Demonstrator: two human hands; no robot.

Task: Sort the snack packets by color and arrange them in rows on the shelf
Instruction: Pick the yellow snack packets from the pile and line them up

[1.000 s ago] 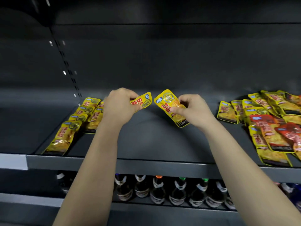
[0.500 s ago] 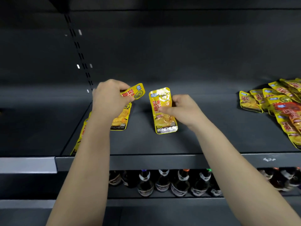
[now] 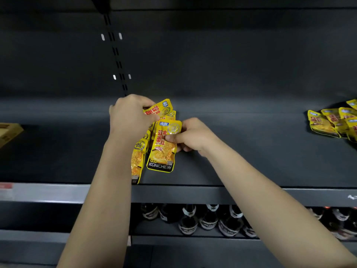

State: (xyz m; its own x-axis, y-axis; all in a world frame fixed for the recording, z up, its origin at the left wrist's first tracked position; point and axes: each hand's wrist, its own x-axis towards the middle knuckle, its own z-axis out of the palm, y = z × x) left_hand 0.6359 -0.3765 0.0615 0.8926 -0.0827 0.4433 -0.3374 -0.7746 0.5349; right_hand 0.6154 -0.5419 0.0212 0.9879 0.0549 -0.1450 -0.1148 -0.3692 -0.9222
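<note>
The single wide-angle head camera sits near the dark grey metal shelf [image 3: 251, 161], facing forward and down onto its deck, whose front lip crosses the lower frame.

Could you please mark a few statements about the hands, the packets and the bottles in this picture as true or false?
1. The left hand grips a yellow packet. True.
2. The right hand is empty. False: it pinches the KONCHEW packet between thumb and fingers.
3. The bottles stand on the level below the shelf that bears the packets. True.
4. The loose packets at the far right are blue. False: those in view are yellow.
</note>
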